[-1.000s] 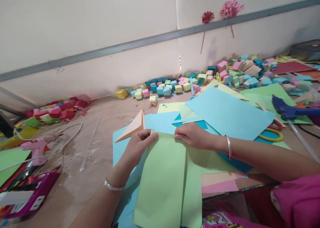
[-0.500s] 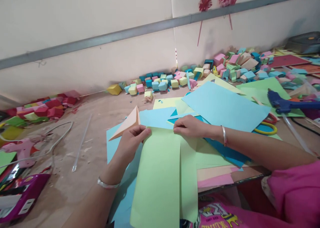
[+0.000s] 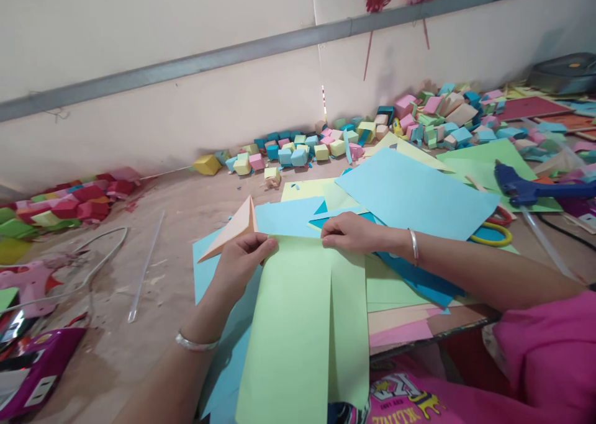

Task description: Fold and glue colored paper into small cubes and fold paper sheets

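Observation:
A light green sheet of paper (image 3: pixel 293 324) hangs toward me over the table's front edge, one part of it lying over another. Its far left corner is pinched between the thumb and fingers of my left hand (image 3: pixel 242 259). At the far right corner, my right hand (image 3: pixel 349 233) grips the same edge with curled fingers. Just beyond my left hand stands a folded peach paper (image 3: pixel 235 225). Light blue paper (image 3: pixel 288 216) lies under and behind the green sheet. A larger light blue sheet (image 3: pixel 419 194) rests on the pile beyond my right forearm.
Yellow-handled scissors (image 3: pixel 493 234) poke out from the papers. A blue glue gun (image 3: pixel 526 188) lies at right, a pink one (image 3: pixel 28 284) with its cord at left. A clear glue stick (image 3: pixel 145 269) lies left. Small paper cubes (image 3: pixel 298 157) line the wall.
The view has shifted slightly, so most things sit a little farther left and higher. Both hands keep their hold on the green paper's far edge.

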Motion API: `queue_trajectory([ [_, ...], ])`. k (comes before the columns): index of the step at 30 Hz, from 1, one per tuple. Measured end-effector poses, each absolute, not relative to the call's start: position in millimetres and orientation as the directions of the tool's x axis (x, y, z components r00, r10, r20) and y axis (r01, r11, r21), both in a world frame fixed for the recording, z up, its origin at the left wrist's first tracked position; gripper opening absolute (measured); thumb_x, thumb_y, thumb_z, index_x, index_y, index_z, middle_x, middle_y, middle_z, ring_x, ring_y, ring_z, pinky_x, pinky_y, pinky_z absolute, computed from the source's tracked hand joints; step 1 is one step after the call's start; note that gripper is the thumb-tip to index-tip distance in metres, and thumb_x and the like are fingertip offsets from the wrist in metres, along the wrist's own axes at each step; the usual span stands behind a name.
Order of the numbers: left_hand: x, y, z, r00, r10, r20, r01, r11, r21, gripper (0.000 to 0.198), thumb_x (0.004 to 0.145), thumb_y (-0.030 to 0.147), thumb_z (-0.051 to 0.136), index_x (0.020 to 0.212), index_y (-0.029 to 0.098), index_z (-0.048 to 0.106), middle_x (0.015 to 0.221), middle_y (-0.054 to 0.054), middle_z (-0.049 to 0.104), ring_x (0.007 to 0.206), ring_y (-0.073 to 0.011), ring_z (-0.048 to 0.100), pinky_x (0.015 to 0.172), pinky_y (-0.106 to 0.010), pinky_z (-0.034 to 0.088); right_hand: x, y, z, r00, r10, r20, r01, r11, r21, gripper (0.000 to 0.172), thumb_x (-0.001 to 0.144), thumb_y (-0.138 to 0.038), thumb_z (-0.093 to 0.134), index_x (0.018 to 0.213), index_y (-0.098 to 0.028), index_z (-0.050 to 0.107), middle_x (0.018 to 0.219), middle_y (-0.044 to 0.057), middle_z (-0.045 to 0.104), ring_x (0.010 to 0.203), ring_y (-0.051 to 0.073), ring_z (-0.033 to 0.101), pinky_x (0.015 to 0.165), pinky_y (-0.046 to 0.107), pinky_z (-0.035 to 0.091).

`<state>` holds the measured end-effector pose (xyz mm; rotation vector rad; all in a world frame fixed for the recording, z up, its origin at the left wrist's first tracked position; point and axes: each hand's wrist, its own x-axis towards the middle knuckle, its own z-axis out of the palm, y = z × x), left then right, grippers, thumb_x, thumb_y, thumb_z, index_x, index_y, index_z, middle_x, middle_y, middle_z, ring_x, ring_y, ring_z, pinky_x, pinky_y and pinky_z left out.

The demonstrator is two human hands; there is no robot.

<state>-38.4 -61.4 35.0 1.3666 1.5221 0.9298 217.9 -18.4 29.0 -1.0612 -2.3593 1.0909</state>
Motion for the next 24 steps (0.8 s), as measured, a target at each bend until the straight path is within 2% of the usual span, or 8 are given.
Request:
queue_trajectory([
  [7, -34.3, -65.6, 35.1, -0.030, 0.985, -0.168, 0.372, 0.167, 0.913, 0.035, 0.075, 0.050, 0.069, 0.074, 0.016, 0.066, 0.063, 0.001, 0.056, 0.056, -0.0097, 0.047, 0.050, -0.021, 0.033, 216.6, -20.4, 29.0, -0.645, 0.764, -0.016, 0.515, 0.420, -0.747, 0.016, 0.083, -0.019, 0.050, 0.070, -0.016, 0.060, 0.069, 0.000, 0.059, 0.066, 0.012, 0.050, 0.062, 0.023, 0.032],
  [13, -32.2, -67.3, 37.8, -0.078, 0.986, -0.145, 0.331, 0.163, 0.930, 0.035, 0.073, 0.049, 0.072, 0.068, 0.016, 0.062, 0.055, 0.004, 0.049, 0.048, -0.0072, 0.038, 0.046, -0.021, 0.028, 215.5, -20.8, 27.7, -0.657, 0.754, 0.014, 0.508, 0.456, -0.731, 0.019, 0.086, -0.021, 0.046, 0.067, -0.017, 0.050, 0.066, -0.001, 0.052, 0.063, 0.011, 0.043, 0.061, 0.024, 0.030],
  [19, -33.7, -65.9, 35.2, -0.094, 0.988, -0.121, 0.312, 0.144, 0.939, 0.033, 0.072, 0.047, 0.073, 0.068, 0.016, 0.062, 0.057, 0.004, 0.052, 0.049, -0.0074, 0.040, 0.047, -0.021, 0.029, 216.0, -20.3, 27.2, -0.635, 0.772, 0.031, 0.504, 0.444, -0.741, 0.027, 0.088, -0.023, 0.043, 0.062, -0.019, 0.037, 0.061, -0.003, 0.042, 0.061, 0.010, 0.035, 0.060, 0.025, 0.028],
  [21, -34.6, -65.4, 34.5, -0.099, 0.989, -0.113, 0.316, 0.139, 0.939, 0.033, 0.071, 0.047, 0.074, 0.068, 0.016, 0.063, 0.056, 0.004, 0.053, 0.049, -0.0076, 0.040, 0.047, -0.021, 0.029, 216.5, -18.9, 26.2, -0.610, 0.792, 0.026, 0.502, 0.412, -0.760, 0.028, 0.089, -0.027, 0.043, 0.062, -0.019, 0.039, 0.062, -0.002, 0.043, 0.062, 0.011, 0.037, 0.060, 0.025, 0.029],
  [24, -36.0, -65.0, 34.3, -0.097, 0.989, -0.113, 0.325, 0.139, 0.935, 0.033, 0.072, 0.047, 0.074, 0.069, 0.016, 0.063, 0.056, 0.003, 0.054, 0.049, -0.0082, 0.042, 0.047, -0.022, 0.030, 217.4, -17.1, 25.2, -0.594, 0.805, 0.003, 0.470, 0.350, -0.810, 0.026, 0.090, -0.030, 0.041, 0.069, -0.018, 0.050, 0.071, 0.001, 0.055, 0.068, 0.013, 0.046, 0.065, 0.026, 0.034],
])
